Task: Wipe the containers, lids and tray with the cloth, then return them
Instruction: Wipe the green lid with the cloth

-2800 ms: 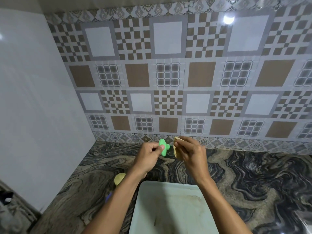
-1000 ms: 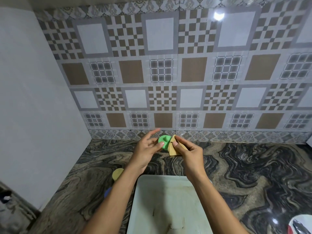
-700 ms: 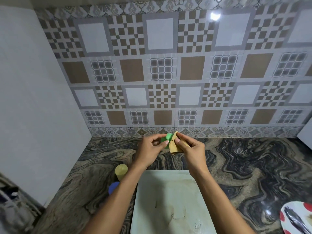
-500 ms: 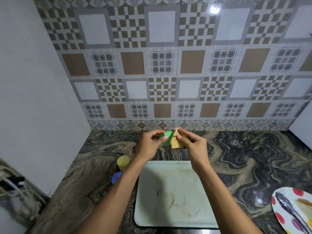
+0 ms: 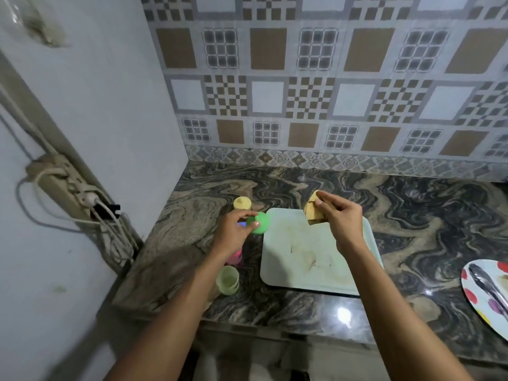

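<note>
My left hand (image 5: pixel 233 232) pinches a small green lid (image 5: pixel 259 222) just left of the pale tray's (image 5: pixel 308 265) far left corner. My right hand (image 5: pixel 341 215) grips a folded yellow-tan cloth (image 5: pixel 312 211) above the tray's far edge. The tray lies flat on the marble counter and carries brown smears. Left of it stand a yellow lidded container (image 5: pixel 242 203) and an open pale green container (image 5: pixel 227 279). A pink container (image 5: pixel 235 257) and something blue (image 5: pixel 242 224) peek out from behind my left hand.
A white wall closes the counter's left side, with a power strip (image 5: pixel 59 185) and cables hanging on it. A spotted plate (image 5: pixel 483 292) holding a dark utensil sits at the right edge. The counter's front edge (image 5: pixel 275 328) runs below the tray. Patterned tiles back the counter.
My hands have parted: the left carried the green lid down and left toward the containers, while the right keeps the cloth over the tray. The camera tilted down and left.
</note>
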